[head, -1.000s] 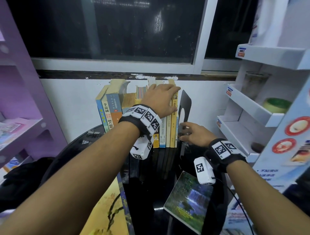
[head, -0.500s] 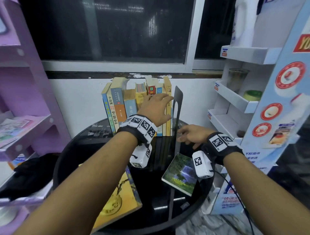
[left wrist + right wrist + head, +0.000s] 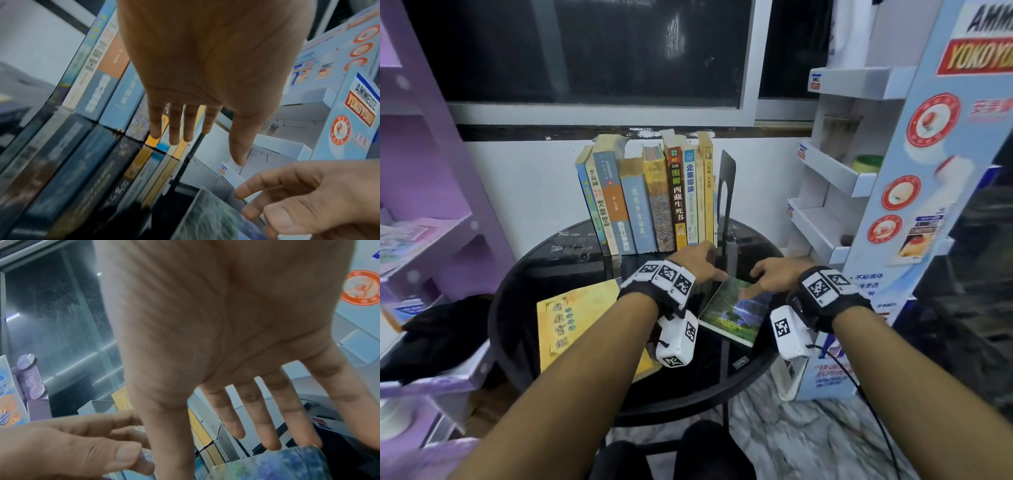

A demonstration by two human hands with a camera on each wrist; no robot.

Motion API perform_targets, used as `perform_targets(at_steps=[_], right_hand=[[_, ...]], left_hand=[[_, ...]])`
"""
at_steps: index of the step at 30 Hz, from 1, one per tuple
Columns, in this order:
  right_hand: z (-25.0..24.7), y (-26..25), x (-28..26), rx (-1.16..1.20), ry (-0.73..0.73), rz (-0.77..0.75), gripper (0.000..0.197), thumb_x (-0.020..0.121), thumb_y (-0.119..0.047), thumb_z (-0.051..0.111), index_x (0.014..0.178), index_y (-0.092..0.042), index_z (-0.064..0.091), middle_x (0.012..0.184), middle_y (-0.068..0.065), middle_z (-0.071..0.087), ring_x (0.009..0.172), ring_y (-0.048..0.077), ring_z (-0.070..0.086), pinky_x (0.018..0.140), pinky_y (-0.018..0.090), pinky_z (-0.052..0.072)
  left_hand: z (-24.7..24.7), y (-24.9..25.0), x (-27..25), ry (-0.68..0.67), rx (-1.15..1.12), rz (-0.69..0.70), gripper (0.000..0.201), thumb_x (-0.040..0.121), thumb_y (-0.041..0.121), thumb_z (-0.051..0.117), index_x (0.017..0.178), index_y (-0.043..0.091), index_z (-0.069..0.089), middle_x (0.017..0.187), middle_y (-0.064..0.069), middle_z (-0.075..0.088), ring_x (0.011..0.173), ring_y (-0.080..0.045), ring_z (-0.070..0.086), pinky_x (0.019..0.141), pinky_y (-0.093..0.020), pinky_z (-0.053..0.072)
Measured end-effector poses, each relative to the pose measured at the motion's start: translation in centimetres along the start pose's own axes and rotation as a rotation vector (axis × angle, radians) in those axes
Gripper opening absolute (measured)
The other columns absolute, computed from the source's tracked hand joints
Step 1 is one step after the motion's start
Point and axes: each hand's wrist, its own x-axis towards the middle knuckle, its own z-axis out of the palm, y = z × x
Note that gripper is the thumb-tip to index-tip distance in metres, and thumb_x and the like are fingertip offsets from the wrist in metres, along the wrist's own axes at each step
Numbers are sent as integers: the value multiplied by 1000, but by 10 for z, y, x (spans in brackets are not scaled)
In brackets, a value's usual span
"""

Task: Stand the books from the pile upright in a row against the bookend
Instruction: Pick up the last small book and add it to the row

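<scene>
Both hands, left hand (image 3: pixel 697 262) and right hand (image 3: pixel 774 278), hover with loose fingers, holding nothing, over the green book (image 3: pixel 736 313).

Dim indoor light with glare on the dark window (image 3: pixel 619 51); wrist views blurred, edges bowed.

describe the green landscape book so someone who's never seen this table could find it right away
Start at the round black glass table under the window, where a row of books stands against a black bookend. In front of that bookend, between both hands, lies the green landscape book. Its forest-and-waterfall cover sets it apart from the plain yellow book further left.
</scene>
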Motion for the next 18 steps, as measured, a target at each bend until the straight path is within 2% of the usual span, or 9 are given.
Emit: perform_targets(at_steps=[6,8,11,13,15,18], right_hand=[[8,7,-7,54,13,26,78,76,-41,77,139,-7,46,138,8,51,121,24,50,91,30,41],[12,7,-6,43,17,31,82,72,-40,81,139,-8,47,136,6,53,119,22,52,90,29,39],[17,7,-3,12,42,33,81,65,-39,86,133,-10,52,127,3,59,105,18,54,85,28,40],[20,9,-1,13,58,34,80,62,-38,88,129,-11,55,123,3,61,106,19,56,86,29,43],[21,10,0,33,53,33,76,60,-38,89,124,-10,58,119,4,63,107,20,58,87,30,45],[22,11,0,51,43,24,65,58,-38,90,110,-8,66,108,5,69,99,20,63,88,32,50]], left_hand=[[24,-4,-3,-169,-15,-70,80,78,48,72,144,21,35,142,-4,48,125,-23,48,107,-38,38],[27,-3,-4,-174,-15,-72,82,76,49,74,143,20,37,141,-4,49,125,-21,48,107,-39,39],[29,0,-7,-186,-5,-57,84,72,46,78,141,18,40,140,-3,49,123,-21,49,105,-38,41],[29,3,-9,-196,25,-41,87,70,45,81,142,17,41,140,-4,49,123,-21,49,105,-37,42],[30,4,-10,-198,51,-32,90,69,44,82,143,16,39,140,-4,49,124,-21,49,104,-36,42],[33,6,-11,-189,49,-28,91,68,41,84,143,17,39,138,-3,50,121,-20,51,102,-35,44]])
